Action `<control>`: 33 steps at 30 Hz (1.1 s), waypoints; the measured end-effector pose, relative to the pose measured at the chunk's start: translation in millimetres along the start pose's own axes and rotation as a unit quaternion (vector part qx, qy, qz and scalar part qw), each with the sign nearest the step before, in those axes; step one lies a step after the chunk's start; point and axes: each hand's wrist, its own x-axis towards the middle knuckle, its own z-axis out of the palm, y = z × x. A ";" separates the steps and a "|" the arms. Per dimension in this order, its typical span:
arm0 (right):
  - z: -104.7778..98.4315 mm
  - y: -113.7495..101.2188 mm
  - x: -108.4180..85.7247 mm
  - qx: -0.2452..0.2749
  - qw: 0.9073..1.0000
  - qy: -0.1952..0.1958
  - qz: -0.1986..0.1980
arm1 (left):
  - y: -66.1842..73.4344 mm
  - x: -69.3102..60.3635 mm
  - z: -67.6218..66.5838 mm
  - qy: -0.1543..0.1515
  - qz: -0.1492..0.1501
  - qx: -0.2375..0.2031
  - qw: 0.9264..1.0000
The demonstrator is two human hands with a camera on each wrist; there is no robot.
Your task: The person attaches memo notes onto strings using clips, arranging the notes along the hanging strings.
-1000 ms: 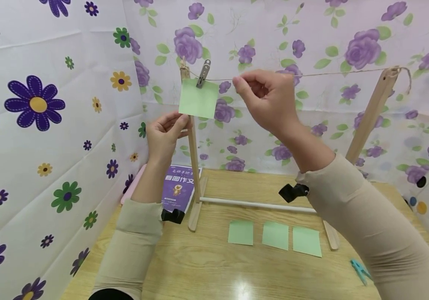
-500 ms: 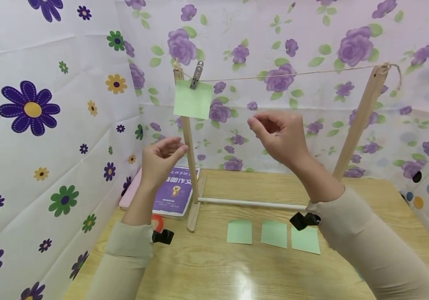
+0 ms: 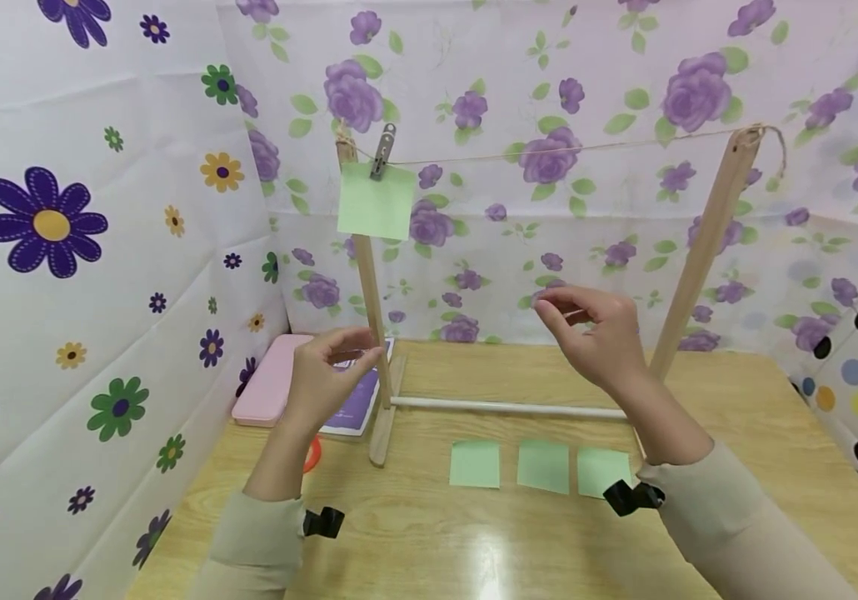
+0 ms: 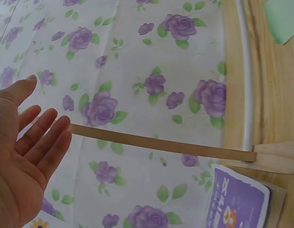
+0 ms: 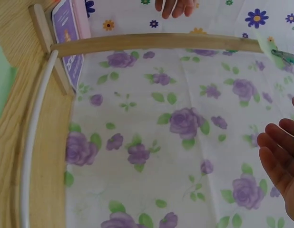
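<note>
Purple roses patterned the back cloth (image 3: 459, 50); the notes (image 3: 543, 467) were pale green, the clip (image 3: 381, 152) grey.
The desk (image 3: 399, 533) showed yellow wood grain; by its far left corner, the case (image 3: 271, 383) was pink, the book (image 3: 357, 408) purple.

Toward the far left corner of the desk (image 3: 399, 525), the left hand (image 3: 333, 371) hides part of the purple book (image 3: 357, 407), and the left forearm (image 3: 279, 458) covers part of a red ring (image 3: 314, 454). A black wrist piece (image 3: 621, 498) overlaps the green note (image 3: 600, 468) nearest the desk's right edge. The right forearm (image 3: 672, 425) blocks the lower end of the right post (image 3: 706, 242). In the wrist views, the side edges crop both hands.
</note>
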 end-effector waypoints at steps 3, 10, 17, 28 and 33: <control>-4.3 8.1 -12.2 -0.017 1.000 -0.001 0.007 | -2.3 -8.6 1.8 -0.010 0.009 0.023 1.000; -16.9 20.6 -35.7 -0.027 1.000 0.001 0.013 | -5.4 -23.1 7.1 -0.028 0.030 0.061 0.997; -30.3 30.5 -67.4 -0.056 0.997 -0.006 0.054 | -10.7 -38.0 18.4 -0.030 0.038 0.065 0.997; -47.7 43.7 -105.2 -0.090 0.994 -0.008 0.063 | -20.5 -54.9 32.3 -0.042 0.029 0.062 0.997; -54.5 49.4 -115.8 -0.098 0.993 -0.002 0.063 | -20.7 -59.4 36.7 -0.042 0.025 0.062 0.997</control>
